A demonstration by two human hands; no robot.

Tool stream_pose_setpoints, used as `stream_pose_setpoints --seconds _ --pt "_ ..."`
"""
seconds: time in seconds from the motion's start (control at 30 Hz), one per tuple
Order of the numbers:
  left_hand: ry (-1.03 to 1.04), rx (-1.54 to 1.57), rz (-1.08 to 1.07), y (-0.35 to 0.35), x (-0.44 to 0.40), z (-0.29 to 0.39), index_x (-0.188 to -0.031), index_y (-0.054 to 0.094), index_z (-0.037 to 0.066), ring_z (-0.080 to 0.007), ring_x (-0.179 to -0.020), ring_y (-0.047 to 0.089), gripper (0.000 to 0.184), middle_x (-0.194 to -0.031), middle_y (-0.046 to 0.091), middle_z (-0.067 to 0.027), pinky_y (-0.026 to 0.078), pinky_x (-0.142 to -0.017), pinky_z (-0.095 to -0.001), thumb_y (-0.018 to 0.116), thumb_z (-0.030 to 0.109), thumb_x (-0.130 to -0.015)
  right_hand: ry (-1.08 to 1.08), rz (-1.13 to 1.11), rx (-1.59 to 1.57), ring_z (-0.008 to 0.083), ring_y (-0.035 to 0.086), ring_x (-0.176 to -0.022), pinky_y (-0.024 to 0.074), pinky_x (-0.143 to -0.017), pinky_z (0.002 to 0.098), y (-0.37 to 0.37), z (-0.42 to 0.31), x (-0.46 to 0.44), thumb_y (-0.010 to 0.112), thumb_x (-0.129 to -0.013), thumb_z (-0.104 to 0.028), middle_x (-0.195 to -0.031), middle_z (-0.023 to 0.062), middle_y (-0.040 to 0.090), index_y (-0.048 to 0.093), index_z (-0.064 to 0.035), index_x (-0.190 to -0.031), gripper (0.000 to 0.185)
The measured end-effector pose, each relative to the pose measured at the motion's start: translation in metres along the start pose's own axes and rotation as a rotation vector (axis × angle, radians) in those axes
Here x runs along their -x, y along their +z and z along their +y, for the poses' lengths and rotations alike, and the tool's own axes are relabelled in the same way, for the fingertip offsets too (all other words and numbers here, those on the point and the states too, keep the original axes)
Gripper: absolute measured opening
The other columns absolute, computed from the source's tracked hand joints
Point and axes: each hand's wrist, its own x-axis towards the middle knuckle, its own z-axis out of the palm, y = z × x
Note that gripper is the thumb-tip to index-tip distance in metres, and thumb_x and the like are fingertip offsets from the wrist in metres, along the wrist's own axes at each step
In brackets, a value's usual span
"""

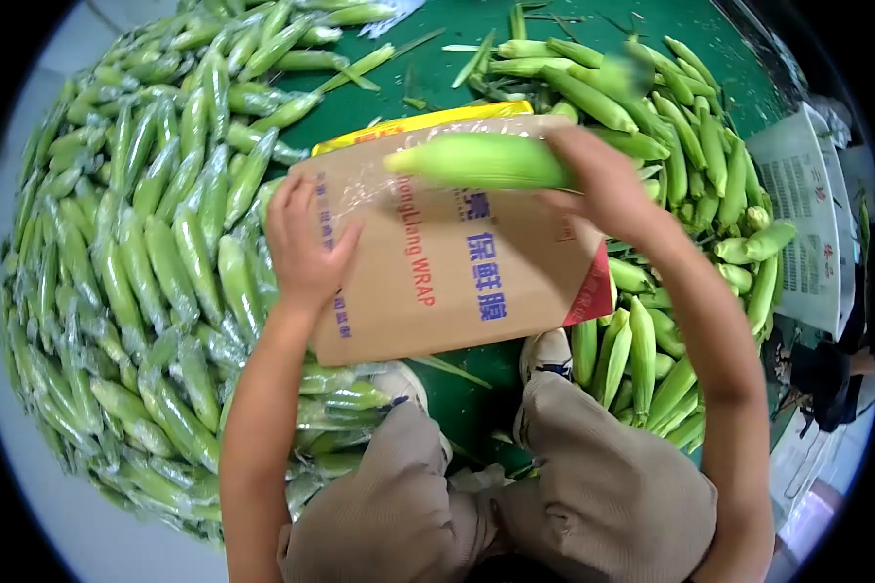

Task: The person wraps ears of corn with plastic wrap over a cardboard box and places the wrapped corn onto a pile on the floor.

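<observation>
A cardboard box (pixel 389 325) printed with "WRAP" lies in front of my knees, with clear plastic film across its upper part. My right hand (pixel 603 185) grips an ear of corn (pixel 486 160) in its green husk by the thick end. The ear is over the box's upper part, its pale tip pointing left. At the box's left edge rests my left hand (pixel 306 233), thumb apart from the fingers and no ear in it. Whether its fingertips touch the film is not clear. A yellow printed strip (pixel 428 124) shows along the box's far edge.
Film-wrapped ears of corn (pixel 156 262) form a big pile on the left, reaching near my left foot. Unwrapped ears (pixel 695 146) are heaped on the right. A white crate (pixel 797 223) stands beyond them. Husk scraps lie on the green floor (pixel 437 73).
</observation>
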Motion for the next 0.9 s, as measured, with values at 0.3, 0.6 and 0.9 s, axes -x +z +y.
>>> stream_pose_setpoints --seconds 0.3,0.6,0.9 --pt "-0.016 0.025 -0.556 0.024 -0.079 0.023 -0.148 0.059 0.029 -0.0332 -0.124 0.061 0.078 -0.130 0.066 -0.0084 0.051 -0.105 -0.0435 0.089 0.032 -0.077 -0.160 0.090 -0.307 0.0370 0.047 -0.142 0.0379 -0.121 0.0425 0.039 0.022 -0.044 0.092 -0.076 -0.029 -0.153 0.0189 0.047 0.051 -0.0075 -0.149 0.086" --pt "-0.172 0.054 -0.844 0.028 -0.114 0.008 -0.151 0.056 0.034 -0.0316 -0.127 0.060 0.080 -0.134 0.056 -0.0066 0.051 -0.102 -0.0478 0.085 0.044 -0.077 -0.263 0.180 -0.148 0.0350 0.065 -0.086 0.0528 -0.076 0.0439 0.064 0.047 -0.005 0.069 -0.092 -0.007 -0.087 0.0099 0.066 0.071 -0.0113 -0.105 0.014" --pt "-0.048 0.118 -0.919 0.030 -0.125 0.008 -0.153 0.053 0.023 -0.0338 -0.126 0.061 0.085 -0.139 0.058 -0.0173 0.051 -0.107 -0.0437 0.088 0.037 -0.077 -0.253 0.129 0.011 0.0393 0.061 -0.111 0.0503 -0.097 0.0484 0.080 -0.015 -0.072 0.085 -0.080 -0.042 -0.114 0.0153 0.065 0.061 -0.0021 -0.123 0.063"
